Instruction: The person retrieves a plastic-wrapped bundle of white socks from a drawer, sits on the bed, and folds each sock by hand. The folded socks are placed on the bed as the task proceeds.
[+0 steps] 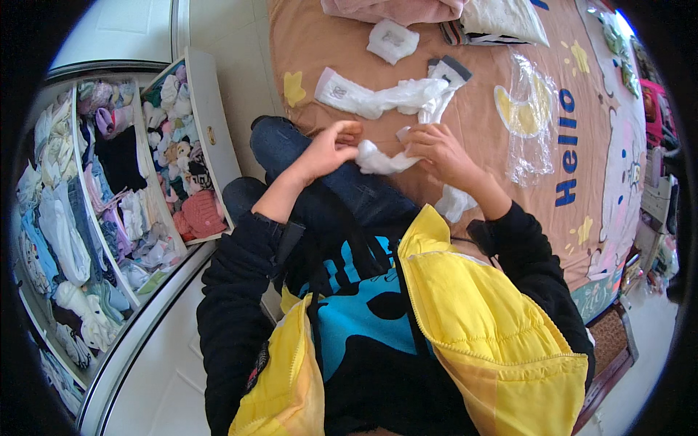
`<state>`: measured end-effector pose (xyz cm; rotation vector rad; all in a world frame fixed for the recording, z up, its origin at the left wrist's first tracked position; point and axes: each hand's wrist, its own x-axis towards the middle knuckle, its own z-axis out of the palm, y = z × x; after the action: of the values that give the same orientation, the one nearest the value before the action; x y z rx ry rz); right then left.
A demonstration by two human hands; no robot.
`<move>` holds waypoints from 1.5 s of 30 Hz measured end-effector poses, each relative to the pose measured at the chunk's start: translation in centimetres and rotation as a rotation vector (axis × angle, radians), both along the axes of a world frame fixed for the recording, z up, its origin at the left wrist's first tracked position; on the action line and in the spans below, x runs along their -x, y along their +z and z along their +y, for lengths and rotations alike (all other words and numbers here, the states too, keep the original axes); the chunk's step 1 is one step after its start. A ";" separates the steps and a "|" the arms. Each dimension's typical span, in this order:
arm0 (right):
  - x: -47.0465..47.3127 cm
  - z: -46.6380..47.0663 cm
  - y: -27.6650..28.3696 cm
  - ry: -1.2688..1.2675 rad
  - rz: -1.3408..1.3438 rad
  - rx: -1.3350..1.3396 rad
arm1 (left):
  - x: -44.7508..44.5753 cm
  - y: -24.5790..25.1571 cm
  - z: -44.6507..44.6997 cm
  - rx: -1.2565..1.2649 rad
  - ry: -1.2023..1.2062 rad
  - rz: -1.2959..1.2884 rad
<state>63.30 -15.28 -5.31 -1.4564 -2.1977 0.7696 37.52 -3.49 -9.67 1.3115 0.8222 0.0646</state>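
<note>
A white sock stretches between my two hands above my jeans. My right hand grips its one end with bent fingers. My left hand is at the toe end, fingers curved and apart from the thumb, with the fabric beside the thumb tip. Beyond my hands, a long white sock with a pink cuff lies on the bedspread, its toe over another white sock with a grey cuff. A folded white sock rests farther off. One more white piece of fabric lies below my right wrist.
Crinkled clear plastic packaging lies on the orange patterned bedspread. Pink fabric and a folded white garment are at the far edge. At the left stand clothes-filled compartments and an open drawer.
</note>
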 end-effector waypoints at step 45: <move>-0.5 -1.2 -12.2 -0.373 -0.288 -0.114 | 2.3 0.3 2.2 -0.501 -0.122 0.171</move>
<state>63.83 -16.50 -17.47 -1.9379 -2.0276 0.3203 35.22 -1.25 -9.37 1.8572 0.9017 0.0645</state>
